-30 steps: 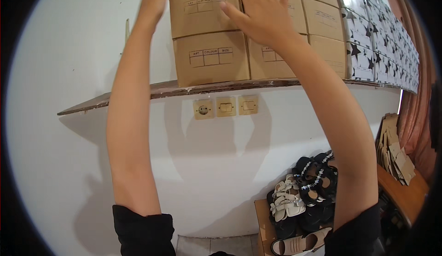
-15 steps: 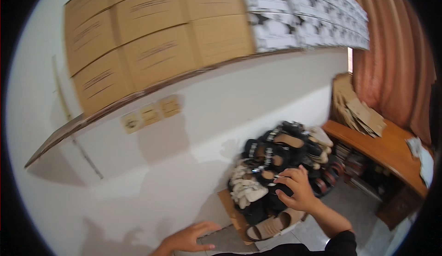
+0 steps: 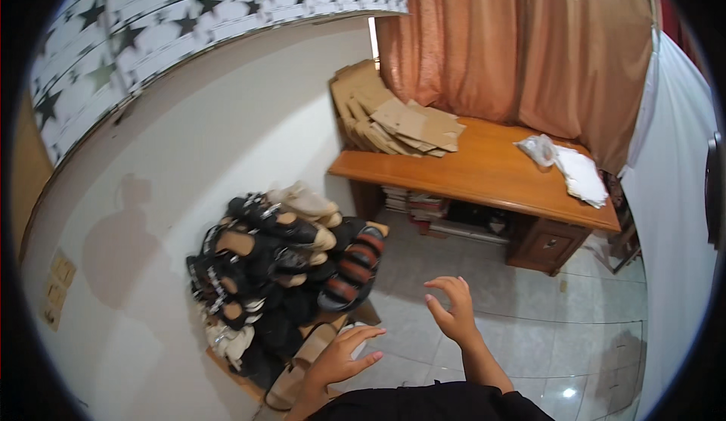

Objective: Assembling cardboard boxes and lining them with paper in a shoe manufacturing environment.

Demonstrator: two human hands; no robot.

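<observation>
Left hand (image 3: 342, 357) and right hand (image 3: 454, 316) have dropped from up high to near the black-and-cream footwear heap (image 3: 283, 270).

Fingers spread and curved, both look empty. Bumping the loosely stacked heap could topple it. Beyond the heap, a brown wooden surface (image 3: 488, 156) carries flattened tan cardboard (image 3: 412, 124); grey floor tiles (image 3: 514, 294) lie right of it, a white wall (image 3: 261, 114) left.

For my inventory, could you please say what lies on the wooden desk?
On the wooden desk lie flattened cardboard, a plastic bag and a white item, perhaps paper. Anything beneath the cardboard is covered.
</observation>
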